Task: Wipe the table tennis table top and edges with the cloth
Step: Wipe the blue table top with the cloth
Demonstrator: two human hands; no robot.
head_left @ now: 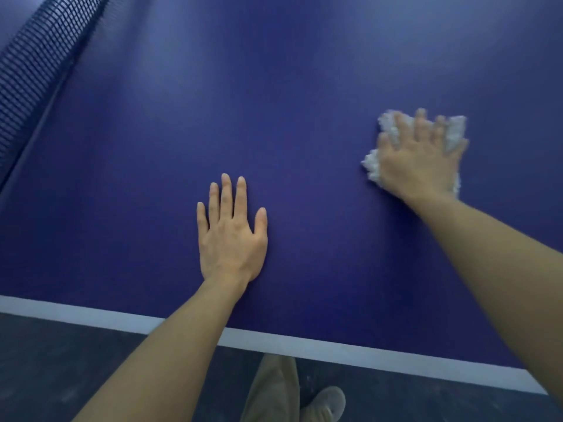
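The right hand [422,159] presses with spread fingers on the white cloth [457,132] on the blue table [304,117], and the left hand [231,236] lies flat beside the white edge line [335,350].

- There is only one view, from a camera on the person's head
- It looks forward and steeply down onto the blue table [274,102], from close above
- The white edge line [304,345] crosses the lower part, with the floor [61,360] below it
- The net [33,71] is at the upper left corner
- Both forearms enter from the bottom
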